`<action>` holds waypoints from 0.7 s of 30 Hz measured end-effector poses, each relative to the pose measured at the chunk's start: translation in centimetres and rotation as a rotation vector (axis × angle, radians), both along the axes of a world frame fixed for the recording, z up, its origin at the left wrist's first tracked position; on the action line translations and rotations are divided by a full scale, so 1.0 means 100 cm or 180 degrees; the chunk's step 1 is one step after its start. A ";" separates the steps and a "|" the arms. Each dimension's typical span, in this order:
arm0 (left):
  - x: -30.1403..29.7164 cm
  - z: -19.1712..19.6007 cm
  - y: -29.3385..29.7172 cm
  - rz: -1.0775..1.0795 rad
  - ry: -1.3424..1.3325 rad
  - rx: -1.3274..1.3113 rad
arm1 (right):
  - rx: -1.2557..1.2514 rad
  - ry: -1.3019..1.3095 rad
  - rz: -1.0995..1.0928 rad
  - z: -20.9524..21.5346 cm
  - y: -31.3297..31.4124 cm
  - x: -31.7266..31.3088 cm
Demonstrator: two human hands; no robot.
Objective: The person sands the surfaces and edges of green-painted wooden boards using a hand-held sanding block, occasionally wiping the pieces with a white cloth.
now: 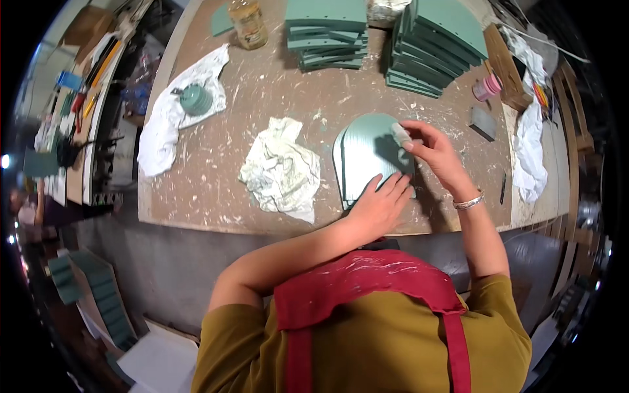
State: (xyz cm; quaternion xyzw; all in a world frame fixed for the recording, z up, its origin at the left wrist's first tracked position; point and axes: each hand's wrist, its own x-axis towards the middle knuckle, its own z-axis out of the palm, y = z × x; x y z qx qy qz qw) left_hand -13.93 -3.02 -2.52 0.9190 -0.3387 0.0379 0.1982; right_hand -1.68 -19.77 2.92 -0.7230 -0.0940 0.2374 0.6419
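A green arch-topped panel [367,160] lies on the worktable close to its near edge, with the rim of another similar panel showing from under it. My left hand [381,204] rests on the lower part of the upper panel, fingers stretched out and holding nothing. Above the panel's right side, my right hand [436,152] pinches a small pale piece [399,133] between thumb and fingers. What exactly that piece is cannot be made out. Dark shadows of the hand fall across the panel's shiny surface.
Left of the panel is a crumpled white cloth [282,170]. Farther left, a green jar [195,99] sits on another cloth. Green panel stacks [327,29] stand at the back beside a glass jar [248,26]. A grey block [483,124] and pink container [487,87] lie right.
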 end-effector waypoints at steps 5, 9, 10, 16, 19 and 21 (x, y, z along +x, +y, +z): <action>-0.004 -0.018 -0.014 0.0391 -0.0240 0.0362 | -0.1090 -0.2346 0.1846 0.026 0.043 0.027; -0.004 -0.027 -0.017 0.0490 -0.0436 0.0106 | -0.1163 -0.2923 0.2929 0.019 0.081 0.028; -0.006 -0.028 -0.018 0.0547 -0.0420 0.0115 | -0.1069 -0.3081 0.3097 0.019 0.086 0.024; -0.007 -0.039 -0.022 0.0563 0.0025 -0.0663 | -0.1033 -0.3055 0.3979 0.015 0.105 0.013; -0.008 -0.040 -0.024 0.0546 0.0282 -0.0951 | -0.1068 -0.3182 0.4294 0.015 0.110 0.009; -0.007 -0.035 -0.023 0.0585 0.0287 -0.0793 | -0.1072 -0.3382 0.4334 0.009 0.110 0.010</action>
